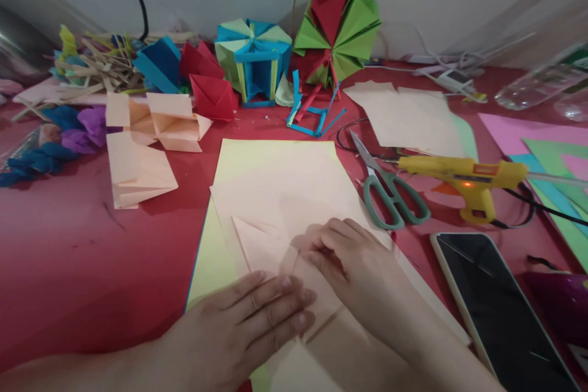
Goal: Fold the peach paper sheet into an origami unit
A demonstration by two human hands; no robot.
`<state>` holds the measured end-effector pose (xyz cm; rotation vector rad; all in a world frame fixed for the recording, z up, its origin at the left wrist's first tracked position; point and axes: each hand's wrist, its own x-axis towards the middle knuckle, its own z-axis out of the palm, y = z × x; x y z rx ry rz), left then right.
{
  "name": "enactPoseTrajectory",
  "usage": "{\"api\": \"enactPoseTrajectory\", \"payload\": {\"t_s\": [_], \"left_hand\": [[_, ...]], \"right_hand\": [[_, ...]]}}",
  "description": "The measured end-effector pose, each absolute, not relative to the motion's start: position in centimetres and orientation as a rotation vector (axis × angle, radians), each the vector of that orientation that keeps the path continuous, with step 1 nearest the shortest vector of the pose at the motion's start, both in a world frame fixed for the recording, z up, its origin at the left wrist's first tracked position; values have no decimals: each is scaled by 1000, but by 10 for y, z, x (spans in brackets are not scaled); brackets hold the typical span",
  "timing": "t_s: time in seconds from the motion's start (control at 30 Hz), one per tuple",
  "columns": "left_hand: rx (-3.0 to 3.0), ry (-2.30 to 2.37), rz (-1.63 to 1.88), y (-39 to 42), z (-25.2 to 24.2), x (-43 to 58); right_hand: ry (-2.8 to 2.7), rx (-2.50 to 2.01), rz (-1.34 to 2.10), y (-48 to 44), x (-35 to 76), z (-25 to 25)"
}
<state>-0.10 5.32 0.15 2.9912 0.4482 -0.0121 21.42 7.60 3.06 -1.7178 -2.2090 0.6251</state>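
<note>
A folded piece of peach paper (261, 246) lies on a larger peach sheet (285, 187), with yellow paper (211, 275) under that. My left hand (261, 315) rests flat across the folded piece, fingers stretched out and slightly apart. Just right of it, my right hand (356, 266) is curled, with thumb and forefinger pinched at the folded paper's edge. Parts of the folded piece are hidden beneath both hands. Green-handled scissors (390, 190) lie open beyond my right hand, overlapping the sheet's right side.
A yellow glue gun (459, 171) with its light on and a phone (496, 306) lie at right. Folded peach pieces (142, 177) sit at left. Behind stand a blue-green paper model (252, 55), a red-green paper wheel (342, 30) and a blue stick frame (315, 128).
</note>
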Motion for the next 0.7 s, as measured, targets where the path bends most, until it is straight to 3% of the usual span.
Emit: {"api": "enactPoseTrajectory", "payload": {"t_s": [0.7], "left_hand": [[2928, 390, -109, 58, 11, 1]], "right_hand": [[-2184, -1796, 591, 76, 212, 29]]}}
